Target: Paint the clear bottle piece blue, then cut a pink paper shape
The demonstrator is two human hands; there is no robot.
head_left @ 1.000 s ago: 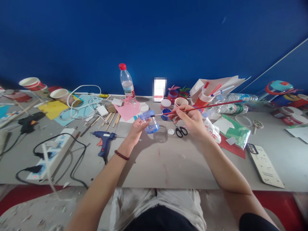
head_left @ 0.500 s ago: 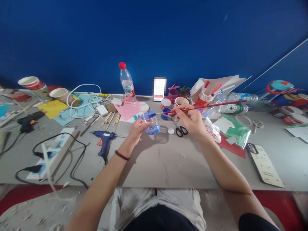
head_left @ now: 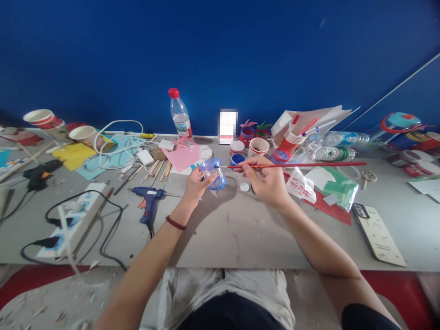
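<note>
A cut-off piece of clear plastic bottle [head_left: 217, 181], streaked with blue paint, is gripped in my left hand [head_left: 195, 185] above the table. My right hand [head_left: 266, 181] pinches a long red paintbrush [head_left: 309, 165], held almost level with its handle pointing right. The brush tip is at the blue-painted rim of the bottle piece; whether it presses on the plastic is hard to tell. Just behind my right fingers stands an open jar of blue paint [head_left: 237, 159]. A small white cap [head_left: 244, 187] lies between my hands. The scissors are mostly hidden behind my right hand.
Left of me are a blue glue gun [head_left: 150, 199] and a power strip [head_left: 74, 220] with trailing cords. A red-capped bottle [head_left: 180, 117] stands at the back. Paper cups [head_left: 289, 140] and plastic bottles [head_left: 335, 153] crowd the right, with a phone [head_left: 379, 236] nearer the edge.
The bottle piece has turned in my left hand and shifted slightly left. My right hand has lowered a little, bringing the brush flatter, and now covers the scissors.
</note>
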